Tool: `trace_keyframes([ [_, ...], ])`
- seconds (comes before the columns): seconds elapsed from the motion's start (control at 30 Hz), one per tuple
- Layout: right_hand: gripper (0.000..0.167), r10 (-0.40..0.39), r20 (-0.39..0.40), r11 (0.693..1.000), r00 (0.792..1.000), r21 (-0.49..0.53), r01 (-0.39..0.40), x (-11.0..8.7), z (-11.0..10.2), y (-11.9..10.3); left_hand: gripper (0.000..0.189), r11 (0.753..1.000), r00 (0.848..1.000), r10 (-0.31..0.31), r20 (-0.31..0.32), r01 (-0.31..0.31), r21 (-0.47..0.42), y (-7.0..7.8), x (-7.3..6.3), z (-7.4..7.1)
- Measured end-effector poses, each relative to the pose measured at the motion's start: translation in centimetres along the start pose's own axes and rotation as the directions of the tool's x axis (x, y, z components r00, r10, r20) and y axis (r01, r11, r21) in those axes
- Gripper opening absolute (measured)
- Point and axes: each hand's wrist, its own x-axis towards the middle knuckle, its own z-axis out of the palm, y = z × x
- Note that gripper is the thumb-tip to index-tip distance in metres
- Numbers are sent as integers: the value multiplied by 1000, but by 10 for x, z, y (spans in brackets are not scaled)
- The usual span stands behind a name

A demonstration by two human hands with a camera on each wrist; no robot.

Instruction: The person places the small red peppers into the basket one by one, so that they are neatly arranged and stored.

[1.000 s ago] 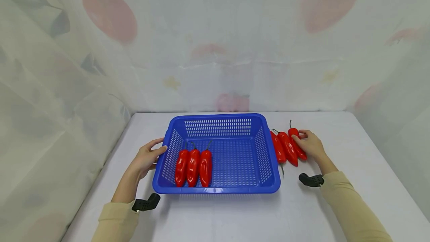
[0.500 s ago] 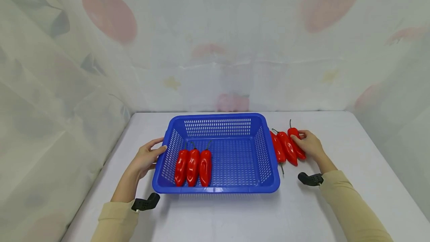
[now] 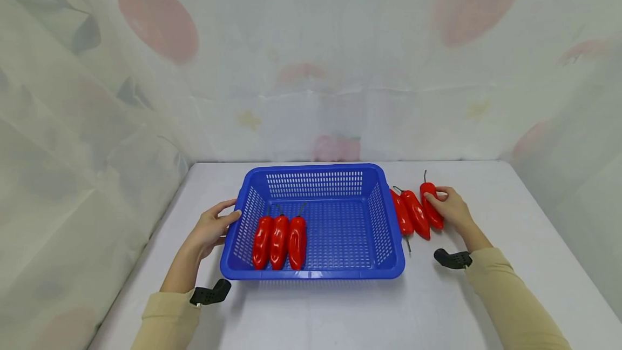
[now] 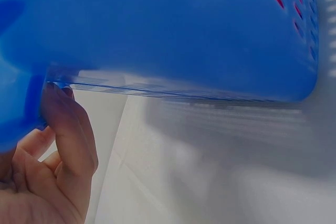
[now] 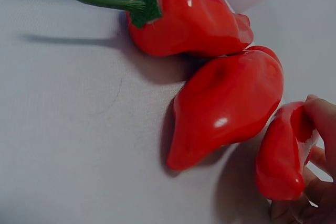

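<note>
My left hand (image 3: pixel 211 231) grips the left rim of a blue plastic basket (image 3: pixel 311 275), thumb on top and fingers beneath the edge; the left wrist view shows those fingers (image 4: pixel 73 135) curled under it. Inside, along the left side, three red peppers (image 3: pixel 279 243) lie in a row. Right of the basket, my right hand (image 3: pixel 453 209) pinches a red pepper (image 3: pixel 430 205) between thumb and fingers. In the right wrist view that held pepper (image 5: pixel 281 156) is at the right, next to a middle pepper (image 5: pixel 226 108) and one with a green stem (image 5: pixel 184 17).
The two other loose peppers (image 3: pixel 415 215) lie against the basket's right side on the white table (image 3: pixel 320 317). A patterned sheet (image 3: pixel 311 69) rises behind the table, with more sheeting at both sides.
My right hand and its pepper have shifted slightly to the right and up, widening the gap to the middle pepper. The left hand and basket have stayed put.
</note>
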Motion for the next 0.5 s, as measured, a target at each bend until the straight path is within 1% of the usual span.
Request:
trace_keyframes([
  [0.2, 79, -20, 18, 999, 1000, 34, 19, -1, -3, -1, 58, 1000, 1000, -3, 4, 3, -5, 0, 0, -1],
  [0.5, 77, -66, -23, 997, 998, 49, 67, -6, -9, -11, 58, 1000, 1000, -3, 2, 3, -1, 0, 0, -1],
])
